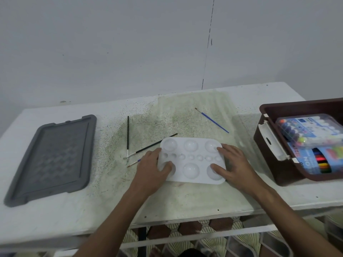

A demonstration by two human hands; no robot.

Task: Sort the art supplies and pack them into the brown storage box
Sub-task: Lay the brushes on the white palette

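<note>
Head view showed both hands on the white palette (192,160) at mid-table: the left hand (154,169) gripped its left edge, the right hand (235,164) its right edge, though finger curl was hard to read. Lifting it level should clear the brushes (148,147) beside it. The palette looked rigid, glossy plastic with round wells; the brown storage box (278,127) stood at right.

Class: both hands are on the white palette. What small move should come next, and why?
Probably lift the palette toward the brown box. The left hand and right hand already hold its two ends, and the open box on the right already contains packed supplies.
</note>
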